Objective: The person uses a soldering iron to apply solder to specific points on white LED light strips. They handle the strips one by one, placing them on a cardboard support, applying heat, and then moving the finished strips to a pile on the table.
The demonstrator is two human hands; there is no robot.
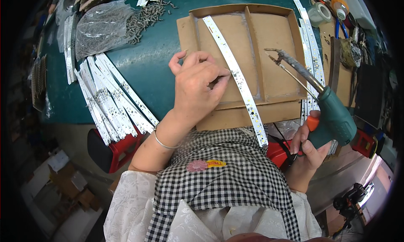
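Observation:
A white LED strip board (235, 73) lies slanted across a shallow cardboard tray (275, 99), its near end reaching past the tray edge over my apron. My left hand (198, 82) is closed in a pinch beside the middle of the strip. Thumb and forefinger meet at the board's left edge; what they hold, if anything, is too small to make out. At the right, my right hand (310, 151) grips a green soldering gun (336, 115) with an orange trigger. Its tip (271, 51) points left above the tray's right compartment, apart from the strip.
Several LED strip boards (113, 101) are piled at the left, and more boards (310, 48) lie right of the tray. A plastic bag (103, 27) spills small dark parts (147, 18) at the back left. Tape (320, 13) and tools crowd the back right. Red stools stand below the table (176, 35).

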